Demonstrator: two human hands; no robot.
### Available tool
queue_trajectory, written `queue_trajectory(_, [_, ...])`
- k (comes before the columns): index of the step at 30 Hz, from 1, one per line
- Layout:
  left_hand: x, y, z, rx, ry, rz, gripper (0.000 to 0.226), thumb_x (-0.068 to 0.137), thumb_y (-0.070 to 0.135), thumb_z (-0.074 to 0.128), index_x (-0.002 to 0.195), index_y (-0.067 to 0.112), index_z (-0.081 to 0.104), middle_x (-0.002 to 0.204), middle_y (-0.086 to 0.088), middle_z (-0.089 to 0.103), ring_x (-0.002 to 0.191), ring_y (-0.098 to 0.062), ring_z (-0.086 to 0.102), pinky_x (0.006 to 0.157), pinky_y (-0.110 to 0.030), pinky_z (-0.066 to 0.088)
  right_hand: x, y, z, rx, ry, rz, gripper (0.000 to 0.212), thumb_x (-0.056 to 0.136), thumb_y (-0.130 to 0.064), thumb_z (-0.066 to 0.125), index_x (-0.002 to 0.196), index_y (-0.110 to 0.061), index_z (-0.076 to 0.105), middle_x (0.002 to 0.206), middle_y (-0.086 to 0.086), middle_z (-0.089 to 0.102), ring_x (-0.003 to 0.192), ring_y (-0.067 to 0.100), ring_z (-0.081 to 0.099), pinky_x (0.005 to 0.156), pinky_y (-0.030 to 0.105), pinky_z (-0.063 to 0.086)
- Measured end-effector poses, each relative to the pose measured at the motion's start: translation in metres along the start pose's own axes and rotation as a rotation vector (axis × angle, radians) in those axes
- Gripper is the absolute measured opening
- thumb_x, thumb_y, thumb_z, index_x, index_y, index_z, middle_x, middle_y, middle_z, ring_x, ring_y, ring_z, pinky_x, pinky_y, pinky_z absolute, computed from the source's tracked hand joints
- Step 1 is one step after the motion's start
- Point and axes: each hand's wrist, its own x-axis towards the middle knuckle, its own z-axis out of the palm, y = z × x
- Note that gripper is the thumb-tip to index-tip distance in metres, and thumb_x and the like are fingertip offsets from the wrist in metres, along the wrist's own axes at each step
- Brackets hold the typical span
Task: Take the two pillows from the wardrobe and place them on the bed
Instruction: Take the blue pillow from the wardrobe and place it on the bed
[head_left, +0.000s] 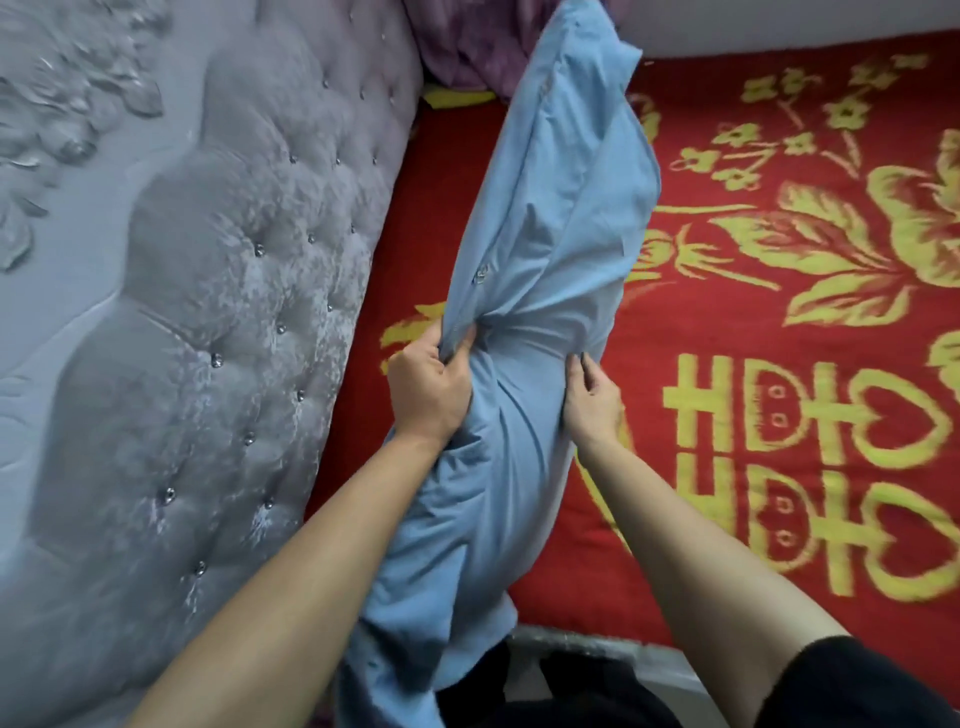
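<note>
Head camera looks down over a bed whose red blanket (753, 415) carries a yellow floral and character pattern, with a grey tufted headboard (218, 322) along the person's left. One light blue pillow (550, 218) is held up over the blanket, close to the headboard, its far end rising toward the top of the frame and its near end hanging down in front of the person's body. The left hand (428, 387) is closed tight on a bunched fold of the cover at the pillow's left edge; the right hand (592, 397) pinches the cover on the opposite edge with curled fingers, so both hands are gripping the same pillow. It appears to be lifted rather than lying flat (whether its far end touches the blanket cannot be told from this angle). A purple fabric (467, 47) lies bunched at the far corner by the headboard; I cannot tell what it is. No second pillow and no wardrobe are visible. My reading is that the first pillow has reached the bed but is not yet laid down and released, and the second one remains to be fetched, unless it lies out of view.
</note>
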Motion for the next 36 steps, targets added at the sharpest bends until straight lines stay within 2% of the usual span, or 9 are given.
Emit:
queue_trajectory(5, [0.050,-0.011,-0.001,-0.180,0.061,-0.028,0.024,0.092,0.029,0.066,0.103,0.009,0.073,0.089,-0.009,0.076,0.082,-0.022,0.071,0.071,-0.025,0.053,0.025,-0.056,0.022,-0.072,0.166,-0.144,0.025,0.091,-0.034,0.061,0.112,-0.029,0.075,0.108,-0.004,0.077,0.105,0.015,0.068,0.090,0.031,0.051])
queue_trajectory(10, [0.128,-0.091,-0.014,-0.334,-0.004,-0.297,0.008,0.089,0.026,0.069,0.093,0.019,0.073,0.078,0.020,0.069,0.073,0.014,0.064,0.069,-0.006,0.047,0.040,-0.065,0.084,-0.162,0.218,-0.306,0.034,0.096,-0.035,0.055,0.128,-0.029,0.065,0.123,0.000,0.071,0.113,0.017,0.064,0.097,0.030,0.046])
queue_trajectory(14, [0.161,-0.196,-0.011,-0.213,-0.325,-0.600,0.033,0.092,0.036,0.064,0.115,0.013,0.067,0.111,-0.003,0.072,0.103,-0.015,0.067,0.096,-0.032,0.053,0.059,-0.009,0.153,-0.464,-0.096,-0.339,0.049,0.102,-0.028,0.049,0.147,-0.010,0.043,0.157,0.015,0.037,0.145,0.028,0.035,0.119,0.035,0.025])
queue_trajectory(18, [0.144,-0.288,-0.007,0.271,-0.678,-0.537,0.047,0.096,0.035,0.056,0.136,0.010,0.052,0.138,-0.012,0.057,0.128,-0.026,0.054,0.109,-0.035,0.041,0.069,0.060,0.184,-0.872,-0.540,-0.389,0.046,0.100,-0.027,0.053,0.142,-0.010,0.049,0.154,0.013,0.039,0.143,0.030,0.036,0.114,0.040,0.034])
queue_trajectory(23, [0.094,-0.364,-0.008,0.390,-0.723,-0.590,0.065,0.099,0.039,0.050,0.152,0.010,0.028,0.158,-0.017,0.029,0.145,-0.028,0.030,0.120,-0.034,0.023,0.064,0.085,0.220,-0.798,-0.289,-0.714,0.028,0.093,-0.026,0.061,0.116,-0.012,0.069,0.118,0.012,0.067,0.107,0.036,0.061,0.089,0.044,0.051])
queue_trajectory(26, [0.075,-0.376,0.001,0.396,-0.661,-0.511,0.062,0.098,0.042,0.050,0.152,0.020,0.029,0.159,-0.020,0.024,0.148,-0.029,0.022,0.122,-0.037,0.019,0.072,0.096,0.215,-0.822,-0.115,-0.580,0.042,0.093,-0.038,0.058,0.128,-0.014,0.062,0.126,0.015,0.060,0.118,0.037,0.054,0.099,0.045,0.042])
queue_trajectory(32, [0.065,-0.385,0.028,0.352,-0.436,-0.633,0.100,0.079,0.070,0.060,0.153,0.038,0.003,0.164,-0.015,-0.005,0.151,-0.032,0.001,0.122,-0.047,0.008,0.094,0.109,0.193,-0.732,0.291,-0.028,0.115,0.062,-0.090,0.055,0.155,-0.032,0.018,0.165,0.015,0.009,0.151,0.036,0.011,0.120,0.054,0.008])
queue_trajectory(34, [0.070,-0.392,0.029,0.320,-0.434,-0.647,0.088,0.084,0.063,0.061,0.154,0.033,0.016,0.161,-0.015,0.020,0.147,-0.030,0.022,0.119,-0.045,0.024,0.106,0.110,0.178,-0.459,0.281,0.231,0.124,0.055,-0.092,0.058,0.155,-0.031,0.016,0.163,0.012,0.021,0.149,0.033,0.023,0.122,0.050,0.018])
queue_trajectory(36, [0.074,-0.391,0.031,0.361,-0.300,-0.539,0.049,0.095,0.045,0.054,0.137,0.019,0.052,0.135,-0.018,0.058,0.124,-0.037,0.053,0.097,-0.039,0.045,0.110,0.111,0.169,-0.317,0.161,0.304,0.112,0.059,-0.089,0.061,0.148,-0.026,0.036,0.149,0.007,0.048,0.138,0.029,0.044,0.116,0.045,0.034])
